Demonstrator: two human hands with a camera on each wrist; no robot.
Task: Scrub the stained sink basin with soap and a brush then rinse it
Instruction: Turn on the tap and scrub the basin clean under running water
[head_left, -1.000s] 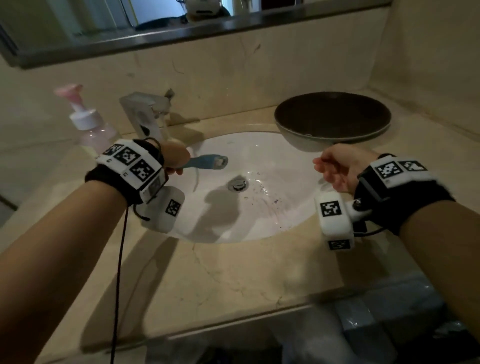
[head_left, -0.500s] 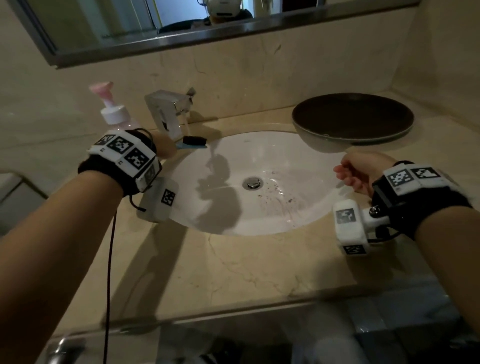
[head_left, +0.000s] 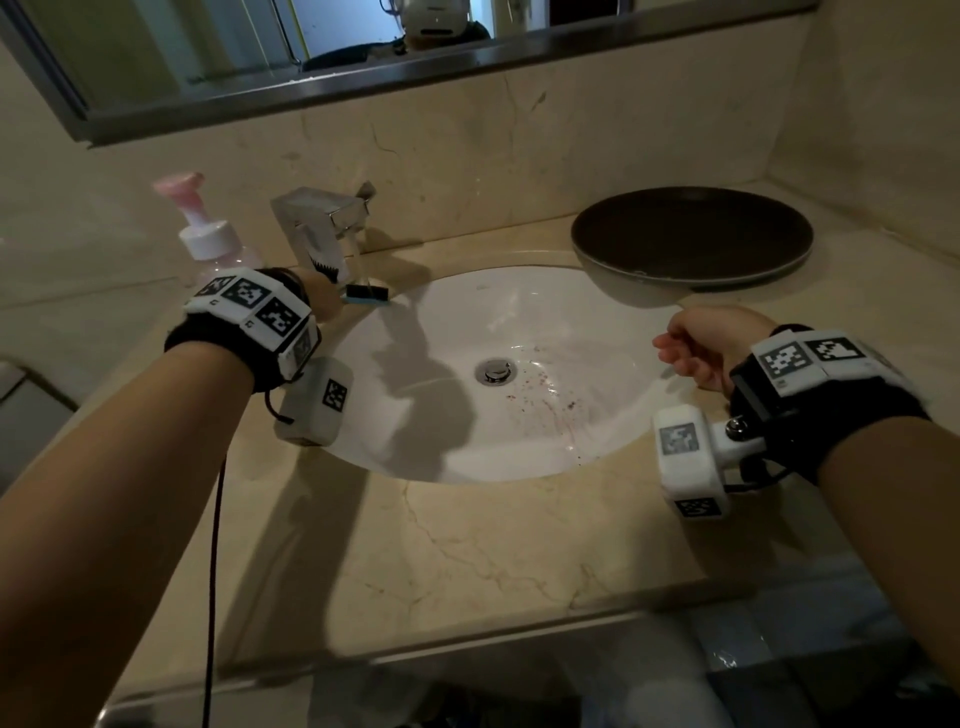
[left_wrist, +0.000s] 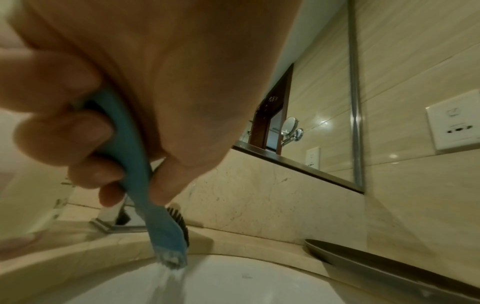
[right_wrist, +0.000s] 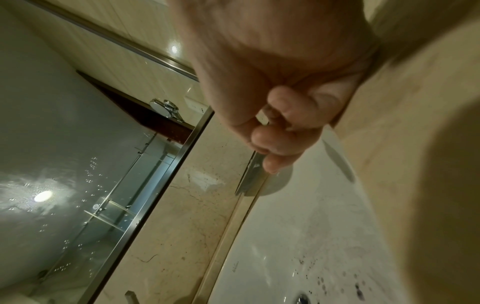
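Note:
The white sink basin (head_left: 519, 322) carries dark reddish specks (head_left: 545, 395) right of the drain (head_left: 493, 371); the same specks (right_wrist: 324, 281) show in the right wrist view. My left hand (head_left: 322, 301) grips a blue brush (head_left: 366, 295) with black bristles and holds its head under the chrome faucet (head_left: 322, 218). In the left wrist view my fingers (left_wrist: 91, 176) wrap the blue handle (left_wrist: 145, 185) and water (left_wrist: 168, 277) runs off the brush tip into the basin (left_wrist: 259, 283). My right hand (head_left: 701, 343) hovers over the basin's right rim, loosely curled (right_wrist: 275, 139) and holding nothing.
A pink-topped soap pump bottle (head_left: 208, 244) stands left of the faucet. A dark round plate (head_left: 691, 239) sits on the beige marble counter (head_left: 467, 545) at the back right, overlapping the basin rim. A mirror ledge (head_left: 415, 78) runs along the back wall.
My left hand has carried the brush from over the basin back up to the faucet and holds it there. The right hand has stayed near the right rim.

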